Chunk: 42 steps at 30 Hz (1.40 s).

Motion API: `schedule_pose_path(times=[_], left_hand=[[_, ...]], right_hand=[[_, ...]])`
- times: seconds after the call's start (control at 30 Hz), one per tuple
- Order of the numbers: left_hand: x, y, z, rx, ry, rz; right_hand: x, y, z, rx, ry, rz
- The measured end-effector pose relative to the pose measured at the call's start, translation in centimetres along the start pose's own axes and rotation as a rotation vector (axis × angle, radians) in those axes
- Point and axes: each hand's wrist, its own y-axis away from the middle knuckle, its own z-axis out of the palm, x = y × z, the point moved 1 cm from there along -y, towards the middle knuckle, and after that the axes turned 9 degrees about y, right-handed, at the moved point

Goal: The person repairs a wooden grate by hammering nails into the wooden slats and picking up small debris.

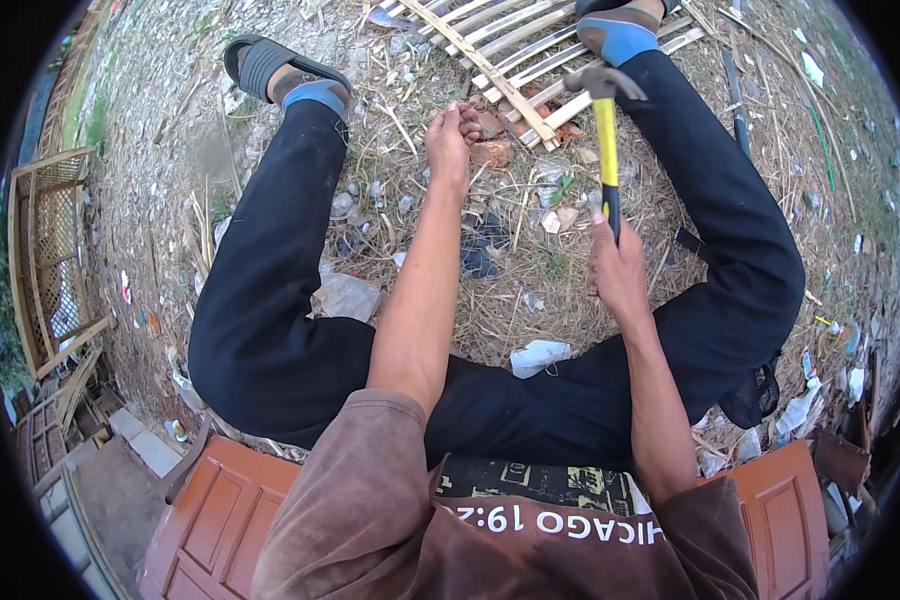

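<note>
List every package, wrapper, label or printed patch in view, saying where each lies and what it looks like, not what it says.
Crumpled white wrapper: on the ground between the legs, below the right hand holding the yellow-handled hammer.
Clear plastic bag: beside the left leg, crumpled, greyish.
Printed patch: on the brown shirt, a black rectangle with pale markings.
Small white scraps: strewn at far right, too small to tell apart.

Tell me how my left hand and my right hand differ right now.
The left hand reaches far forward, fingertips pinched over the bamboo slat panel edge; the right hand stays nearer the body. The right hand is fisted around the yellow-handled hammer, raised upright; whether the left holds anything is too small to tell. Both are bare.
</note>
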Motion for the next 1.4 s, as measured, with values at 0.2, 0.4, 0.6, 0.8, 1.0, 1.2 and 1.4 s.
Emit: schedule_pose_path(times=[0.2,0.4,0.6,0.8,1.0,1.2,1.4], left_hand=[[0.4,0.6,-1.5,0.041,0.031,0.001],[0.2,0.4,-0.2,0.0,0.05,-0.029],[0.8,0.4,-1.1,0.03,0.007,0.019],[0.3,-0.1,-1.1,0.061,-0.005,-0.008],[0.3,0.5,0.1,0.023,0.033,-0.013],[1.1,0.0,-1.5,0.01,0.05,0.033],[0.0,0.0,0.0,0.024,0.028,-0.034]], right_hand=[[-4.1,1.1,0.7,-0.037,0.34,-0.087],[1.2,-0.6,0.0,-0.038,0.69,-0.007],[-3.3,-0.5,0.7,0.066,0.209,-0.083],[-2.3,-2.2,-0.5,-0.014,0.456,0.031],[3.3,-2.3,-1.2,-0.011,0.328,0.095],[-4.7,-1.1,-1.7,-0.015,0.135,0.09],[3.1,-2.3,-0.4,-0.102,0.615,0.088]])
